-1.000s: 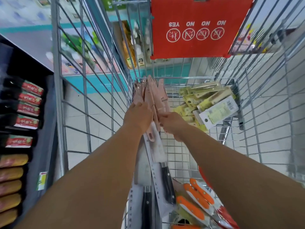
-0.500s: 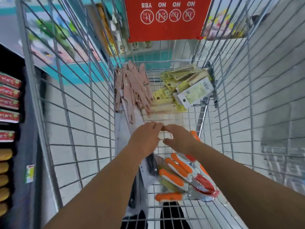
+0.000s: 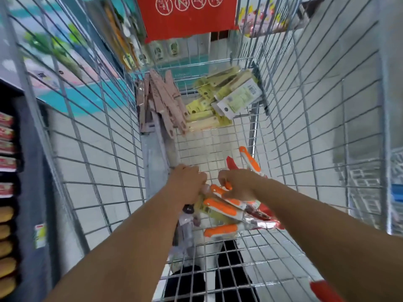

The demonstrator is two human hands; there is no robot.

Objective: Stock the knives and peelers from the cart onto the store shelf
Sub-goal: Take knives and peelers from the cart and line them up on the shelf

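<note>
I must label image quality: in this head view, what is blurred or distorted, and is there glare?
Head view: wide-angle bending bows the cart wires; motion blur softens both hands, left hand and right hand, and the orange-handled packs; the shelf smears; lighting is even, without strong glare.

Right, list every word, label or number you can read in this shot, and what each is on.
No text can be read.
Red sign: four crossed-out circle pictograms, upside down; no words in frame.
White label on the yellow packs: print and barcode, too small.
Red packs on the shelf: print blurred.
Shelf tag: blurred.
</note>
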